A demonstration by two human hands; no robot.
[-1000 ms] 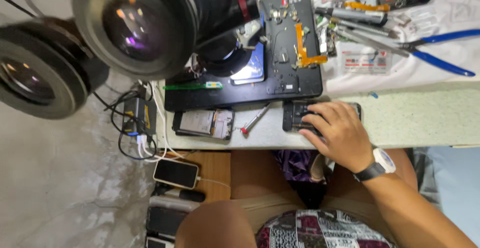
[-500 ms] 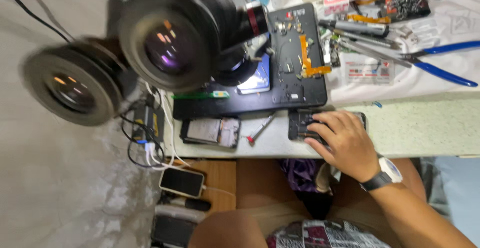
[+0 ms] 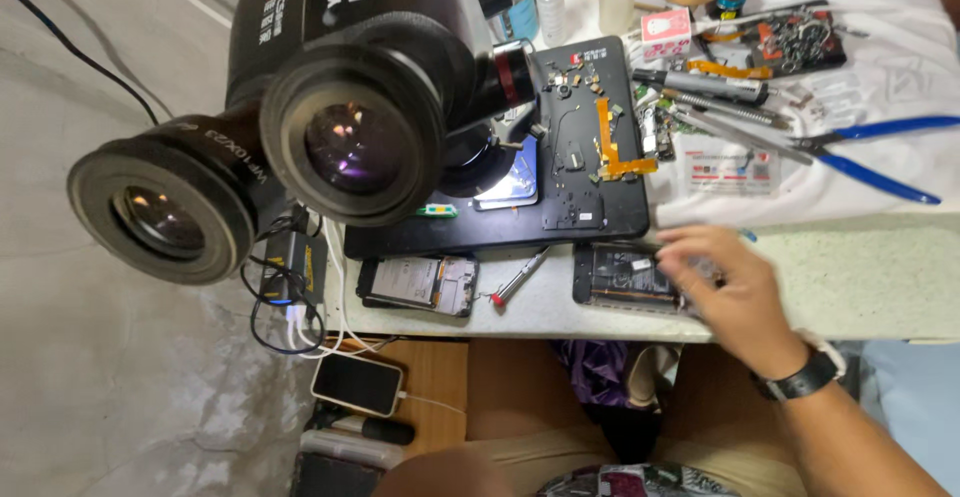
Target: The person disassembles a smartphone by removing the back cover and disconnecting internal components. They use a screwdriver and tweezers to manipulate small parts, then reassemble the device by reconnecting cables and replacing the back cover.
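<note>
Resting blurred right hand [image 3: 735,297] on flat opened phone [image 3: 630,279]

Only the right hand [image 3: 735,292] shows. It lies palm down with the back of the hand facing up and the fingers [image 3: 685,257] spread loosely and blurred, pointing away from the body. The wrist is straight, with a dark watch [image 3: 800,377] strapped just behind the hand. The bare forearm [image 3: 860,437] runs back toward the body.
</note>
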